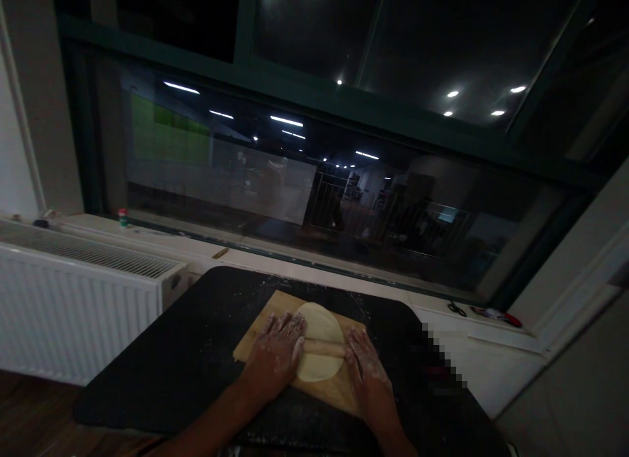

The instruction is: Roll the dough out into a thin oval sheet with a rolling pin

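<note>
A pale round sheet of dough (322, 321) lies flat on a wooden board (341, 393). Across its middle runs a thin wooden rolling pin (324, 347), its two ends covered by my hands. Over the left end rests my left hand (278, 346), palm down, with floury fingers stretched out and slightly spread. My right hand (367, 365) lies on the right end, also floury, its fingers extended forward. Neither hand is wrapped round the pin. The dough shows both beyond the pin and on its near side.
The board is on a black table (162, 352) dusted with flour. A white radiator (78, 306) stands at the left. On the windowsill are a small red-and-green container (122, 217), scissors (457, 308) and a red-and-black object (511, 319). A large dark window (295, 182) fills the back.
</note>
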The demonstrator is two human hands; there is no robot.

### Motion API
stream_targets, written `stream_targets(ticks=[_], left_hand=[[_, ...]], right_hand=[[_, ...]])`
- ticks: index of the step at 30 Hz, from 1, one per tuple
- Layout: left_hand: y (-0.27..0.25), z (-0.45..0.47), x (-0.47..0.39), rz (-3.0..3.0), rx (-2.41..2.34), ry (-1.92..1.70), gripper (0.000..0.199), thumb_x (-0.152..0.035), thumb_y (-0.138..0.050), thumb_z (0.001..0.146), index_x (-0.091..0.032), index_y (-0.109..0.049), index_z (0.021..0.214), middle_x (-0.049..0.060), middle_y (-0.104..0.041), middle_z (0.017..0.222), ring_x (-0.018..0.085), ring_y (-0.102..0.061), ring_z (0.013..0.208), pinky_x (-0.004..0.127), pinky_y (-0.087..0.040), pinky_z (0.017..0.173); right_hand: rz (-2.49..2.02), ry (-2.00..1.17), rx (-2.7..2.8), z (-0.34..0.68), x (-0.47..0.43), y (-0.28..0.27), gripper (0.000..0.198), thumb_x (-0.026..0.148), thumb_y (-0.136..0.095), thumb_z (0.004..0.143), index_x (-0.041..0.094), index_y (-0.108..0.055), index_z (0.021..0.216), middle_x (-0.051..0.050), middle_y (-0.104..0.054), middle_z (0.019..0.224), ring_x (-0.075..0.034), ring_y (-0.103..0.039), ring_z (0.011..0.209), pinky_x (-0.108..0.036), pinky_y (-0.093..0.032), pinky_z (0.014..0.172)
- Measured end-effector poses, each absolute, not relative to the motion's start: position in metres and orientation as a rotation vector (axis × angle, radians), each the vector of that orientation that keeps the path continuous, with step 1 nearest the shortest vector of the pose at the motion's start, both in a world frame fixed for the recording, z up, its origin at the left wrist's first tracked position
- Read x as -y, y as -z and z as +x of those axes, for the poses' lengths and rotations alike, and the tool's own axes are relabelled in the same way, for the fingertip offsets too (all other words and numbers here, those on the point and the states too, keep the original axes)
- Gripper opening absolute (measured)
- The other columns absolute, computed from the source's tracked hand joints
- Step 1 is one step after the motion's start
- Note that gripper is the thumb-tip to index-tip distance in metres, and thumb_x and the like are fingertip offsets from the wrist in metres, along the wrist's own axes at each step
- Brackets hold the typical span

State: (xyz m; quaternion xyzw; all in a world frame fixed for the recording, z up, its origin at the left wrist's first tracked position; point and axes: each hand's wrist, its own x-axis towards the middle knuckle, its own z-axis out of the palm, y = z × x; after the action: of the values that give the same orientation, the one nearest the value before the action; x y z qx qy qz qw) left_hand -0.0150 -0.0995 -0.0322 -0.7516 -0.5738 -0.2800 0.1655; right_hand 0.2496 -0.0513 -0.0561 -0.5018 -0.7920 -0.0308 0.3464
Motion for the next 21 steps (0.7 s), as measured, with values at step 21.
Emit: stream_targets(ticks=[21], left_hand=[[0.008,-0.024,0.058,-2.207,1.765,0.628,0.046,-0.038,-0.040,0.110,-0.018,-0.065,0.144,0.016,-0.069,0.145,0.036,-0.061,0.135,0.061,-0.041,0.118]], right_hand=[[-1.381,0.054,2.431,0.233,-0.003,0.005,0.051,0.040,-0.033,0.110,0.022,-0.063,0.147,-0.009,-0.057,0.160,-0.023,-0.056,0.147,-0.041,-0.048,0.124]])
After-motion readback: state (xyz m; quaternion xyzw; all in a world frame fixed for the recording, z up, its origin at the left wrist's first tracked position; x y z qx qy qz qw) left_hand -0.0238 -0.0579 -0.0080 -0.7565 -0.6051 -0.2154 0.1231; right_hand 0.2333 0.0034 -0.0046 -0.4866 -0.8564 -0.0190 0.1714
